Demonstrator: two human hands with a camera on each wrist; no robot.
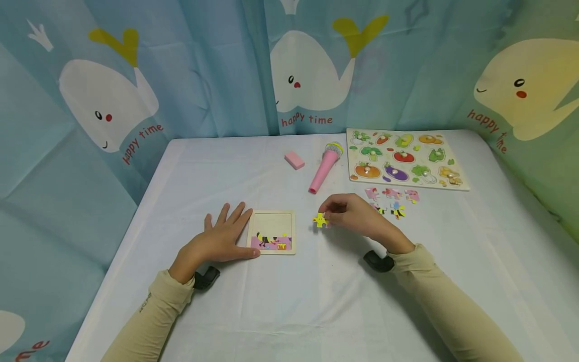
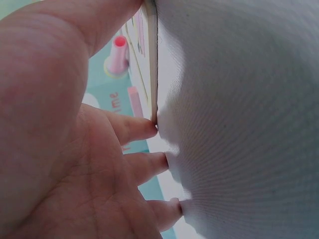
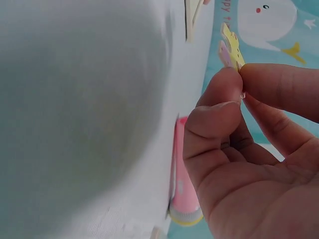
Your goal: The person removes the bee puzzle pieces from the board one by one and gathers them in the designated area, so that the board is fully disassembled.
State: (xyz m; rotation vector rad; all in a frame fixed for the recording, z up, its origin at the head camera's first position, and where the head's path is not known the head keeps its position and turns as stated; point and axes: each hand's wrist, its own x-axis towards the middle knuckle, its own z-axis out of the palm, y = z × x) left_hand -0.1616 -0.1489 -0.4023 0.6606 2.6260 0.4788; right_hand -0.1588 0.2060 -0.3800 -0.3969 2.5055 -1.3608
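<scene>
Yellow piece pinched in the right hand, puzzle frame braced by the left

Your right hand (image 1: 353,216), right of the frame's centre, pinches the yellow puzzle piece (image 1: 320,220) between thumb and index finger; the right wrist view shows the piece raised clear of the table (image 1: 271,301). Your left hand (image 1: 221,240), left of centre, has its fingers straight and spread, gripping nothing; thumb and index fingertip touch the left side of the wooden puzzle frame (image 1: 271,222).

Puzzle frame: near mid-frame, between your hands. Joined pink pieces (image 1: 270,246) fill its bottom strip; bare wood above. The yellow piece is outside it, just to the right.

Loose puzzle pieces (image 1: 398,210): right of centre, beyond your right hand, three in an upper row, two below, one partly hidden by that hand.

Surroundings: pink block (image 1: 295,160) and toy microphone (image 1: 322,173) upper middle; vegetable board (image 1: 418,157) upper right; whale-print curtain (image 1: 217,65) across the top.
</scene>
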